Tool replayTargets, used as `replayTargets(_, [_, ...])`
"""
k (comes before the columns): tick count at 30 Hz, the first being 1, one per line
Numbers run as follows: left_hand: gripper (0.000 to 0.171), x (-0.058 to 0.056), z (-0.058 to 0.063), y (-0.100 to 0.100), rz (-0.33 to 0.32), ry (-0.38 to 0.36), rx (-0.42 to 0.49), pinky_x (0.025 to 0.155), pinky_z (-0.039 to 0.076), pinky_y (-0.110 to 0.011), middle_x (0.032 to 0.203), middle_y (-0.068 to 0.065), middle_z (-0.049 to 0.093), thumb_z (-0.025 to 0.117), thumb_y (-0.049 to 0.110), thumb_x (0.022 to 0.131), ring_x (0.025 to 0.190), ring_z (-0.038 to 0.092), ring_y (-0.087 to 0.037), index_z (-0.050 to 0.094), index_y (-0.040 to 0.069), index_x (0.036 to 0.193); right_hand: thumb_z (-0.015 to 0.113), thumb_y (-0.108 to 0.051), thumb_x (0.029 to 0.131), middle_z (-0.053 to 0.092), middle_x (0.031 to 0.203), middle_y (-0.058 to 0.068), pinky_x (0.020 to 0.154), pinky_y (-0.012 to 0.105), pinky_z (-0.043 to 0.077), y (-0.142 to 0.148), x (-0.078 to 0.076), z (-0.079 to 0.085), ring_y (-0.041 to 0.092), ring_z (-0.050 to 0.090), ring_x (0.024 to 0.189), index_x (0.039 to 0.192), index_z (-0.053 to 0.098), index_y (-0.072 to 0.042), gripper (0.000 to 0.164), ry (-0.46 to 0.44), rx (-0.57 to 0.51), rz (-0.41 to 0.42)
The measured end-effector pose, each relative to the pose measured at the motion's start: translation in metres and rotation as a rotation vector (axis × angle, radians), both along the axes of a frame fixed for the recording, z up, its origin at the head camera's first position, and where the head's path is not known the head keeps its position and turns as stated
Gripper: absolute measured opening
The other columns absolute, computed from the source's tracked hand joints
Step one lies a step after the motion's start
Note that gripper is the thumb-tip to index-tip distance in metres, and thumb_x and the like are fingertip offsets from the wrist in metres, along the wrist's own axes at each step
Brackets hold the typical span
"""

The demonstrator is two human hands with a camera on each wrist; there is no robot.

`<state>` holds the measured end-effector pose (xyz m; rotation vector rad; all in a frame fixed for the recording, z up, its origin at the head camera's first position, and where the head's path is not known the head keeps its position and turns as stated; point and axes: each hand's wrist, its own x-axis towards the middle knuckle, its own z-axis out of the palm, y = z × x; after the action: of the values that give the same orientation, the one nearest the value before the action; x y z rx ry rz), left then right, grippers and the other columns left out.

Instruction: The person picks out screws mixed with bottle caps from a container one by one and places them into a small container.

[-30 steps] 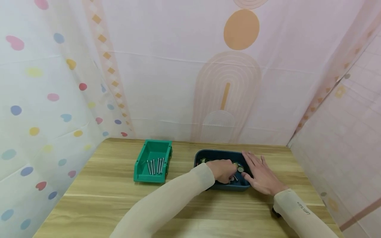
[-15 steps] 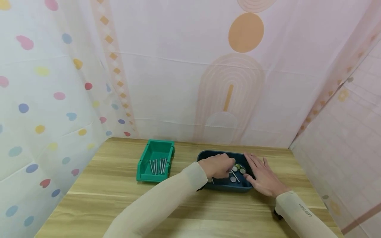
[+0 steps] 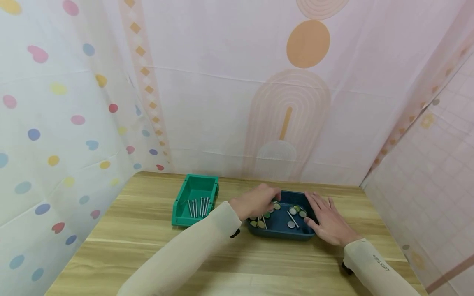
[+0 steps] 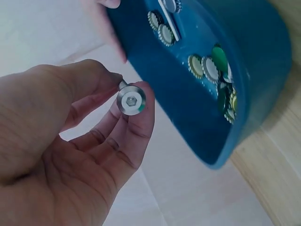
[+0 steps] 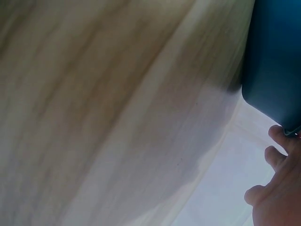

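My left hand (image 3: 255,201) is over the left part of a dark blue tray (image 3: 281,235). In the left wrist view, its thumb and forefinger pinch a silver bolt (image 4: 131,100) with a round hex-socket head turned to the camera. Bottle caps (image 3: 297,210) lie in the tray at both ends, green, gold and silver. Among them are loose bolts (image 3: 293,219). At the tray's right end rests my right hand (image 3: 329,222), fingers extended along the rim. The right wrist view catches only some of its fingers against the tray's outside.
Left of the tray stands a green open-front bin (image 3: 200,183), holding several silver bolts (image 3: 193,209) side by side. Both containers are on a wood-grain table (image 3: 144,230). Patterned cloth (image 3: 214,102) hangs behind the table and at its sides.
My left hand has risen from inside the tray and moved left, a bolt in its fingertips, uncovering caps and bolts. My right hand keeps its place on the rim. The head view has shifted slightly.
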<state>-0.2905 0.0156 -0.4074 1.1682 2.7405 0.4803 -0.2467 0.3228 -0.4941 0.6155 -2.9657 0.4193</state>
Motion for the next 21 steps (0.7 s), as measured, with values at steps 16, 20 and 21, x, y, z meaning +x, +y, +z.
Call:
replayTargets(16, [0.019, -0.009, -0.005, -0.074, 0.202, -0.078, 0.229, 0.070, 0.057, -0.030, 0.096, -0.007, 0.077, 0.070, 0.001, 0.111, 0.077, 0.064, -0.016, 0.077, 0.003, 0.129, 0.062, -0.042, 0.120, 0.032, 0.190, 0.026, 0.138, 0.086, 0.014, 0.006, 0.000, -0.004, 0.054, 0.029, 0.176, 0.185, 0.025, -0.006, 0.084, -0.013, -0.023, 0.002])
replayTargets(20, [0.020, -0.009, -0.009, -0.088, 0.281, -0.069, 0.262, 0.070, 0.057, -0.031, 0.098, -0.005, 0.077, 0.070, 0.004, 0.112, 0.079, 0.065, -0.017, 0.078, 0.006, 0.130, 0.062, -0.041, 0.120, 0.031, 0.190, 0.027, 0.138, 0.086, 0.013, 0.008, 0.003, -0.004, 0.054, 0.029, 0.176, 0.185, 0.024, -0.006, 0.084, -0.017, -0.032, -0.003])
replayTargets(21, [0.020, -0.009, -0.010, -0.092, 0.300, -0.061, 0.268, 0.071, 0.057, -0.030, 0.099, -0.005, 0.078, 0.070, 0.005, 0.112, 0.079, 0.066, -0.016, 0.078, 0.007, 0.130, 0.062, -0.040, 0.120, 0.031, 0.190, 0.027, 0.138, 0.086, 0.013, 0.008, 0.003, -0.003, 0.054, 0.029, 0.176, 0.185, 0.024, -0.006, 0.083, -0.016, -0.031, -0.005])
